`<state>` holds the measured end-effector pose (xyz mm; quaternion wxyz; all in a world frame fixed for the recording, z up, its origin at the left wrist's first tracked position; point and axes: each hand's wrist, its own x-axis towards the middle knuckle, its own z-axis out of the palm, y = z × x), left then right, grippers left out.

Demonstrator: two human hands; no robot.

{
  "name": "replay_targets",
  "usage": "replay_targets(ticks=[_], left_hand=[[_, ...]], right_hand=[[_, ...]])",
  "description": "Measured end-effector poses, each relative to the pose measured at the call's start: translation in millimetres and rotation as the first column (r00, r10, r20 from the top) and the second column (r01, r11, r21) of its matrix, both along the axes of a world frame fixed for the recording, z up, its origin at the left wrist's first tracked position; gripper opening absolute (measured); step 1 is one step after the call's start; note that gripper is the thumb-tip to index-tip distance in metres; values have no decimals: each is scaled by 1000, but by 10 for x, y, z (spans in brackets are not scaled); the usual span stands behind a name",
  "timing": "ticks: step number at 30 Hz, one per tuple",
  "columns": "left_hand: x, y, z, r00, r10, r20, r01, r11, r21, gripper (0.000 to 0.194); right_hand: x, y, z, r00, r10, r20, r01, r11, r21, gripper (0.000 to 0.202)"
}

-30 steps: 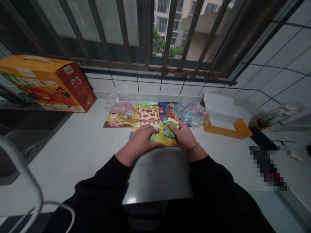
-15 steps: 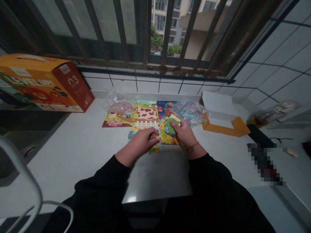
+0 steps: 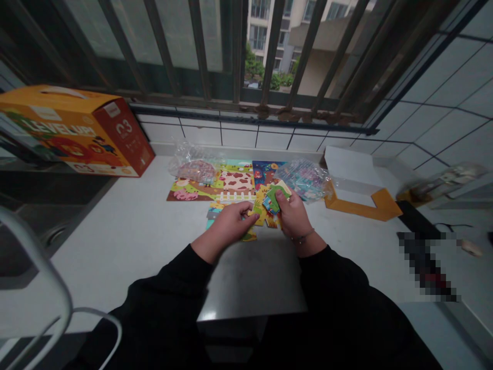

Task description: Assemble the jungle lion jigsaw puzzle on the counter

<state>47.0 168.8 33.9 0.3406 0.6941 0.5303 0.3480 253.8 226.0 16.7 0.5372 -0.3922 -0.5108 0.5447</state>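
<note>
1. At far left we have the orange carton; nearer the middle, a clear bag overlaps the picture puzzle on the bench.
2. The puzzle runs mainly left to right, with a section reaching towards us; its hills point towards the window and its white fence lies nearer us.
3. Our left hand is partly curled, thumb and fingertips drawn close at the near part of the puzzle. They meet the left edge of a yellow piece; we cannot tell whether they pinch it or only touch it.
4. That piece lies between our hands. It looks slanted, but with its edges partly hidden we cannot tell its long axis.
5. Next along is the stack of pieces, closed in our right hand, thumb on top. Its long axis seems to slant from near left to far right, the free end facing our left hand.
6. We judge the step in hand to be handling loose pieces over the puzzle; the next move calls for a light left pinch and a steady right grip.
7. At right, another clear bag sits beside the open box.
</note>
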Motion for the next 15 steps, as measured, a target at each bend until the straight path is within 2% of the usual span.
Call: replay_targets(ticks=[8,15], left_hand=[[-30,1,44,996,-36,-82,41,997,65,22],[-18,-13,98,996,-30,-81,37,996,82,19]], right_hand=[[-33,10,-13,993,12,-114,-15,1000,-26,63],[-42,-9,21,996,-23,-82,23,1000,1,65]])
